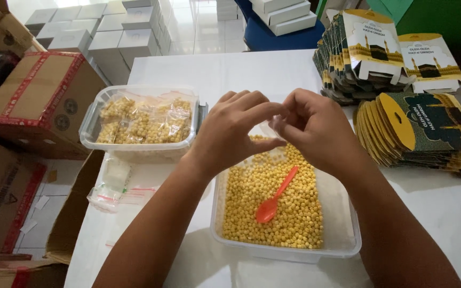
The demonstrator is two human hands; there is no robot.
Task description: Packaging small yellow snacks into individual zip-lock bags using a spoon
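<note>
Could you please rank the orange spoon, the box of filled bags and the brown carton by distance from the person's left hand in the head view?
From the left hand, nearest first:
1. Orange spoon: just below and to the right, lying on the yellow pellets in the front tub.
2. Box of filled bags: to the left, on the table.
3. Brown carton: farthest left, off the table.

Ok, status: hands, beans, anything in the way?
Left hand and right hand pinched together above bean tub. Orange spoon lying in beans. Nothing blocking.

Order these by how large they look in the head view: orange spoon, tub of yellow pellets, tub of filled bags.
1. Tub of yellow pellets, though it is nearer the camera.
2. Tub of filled bags.
3. Orange spoon.
</note>
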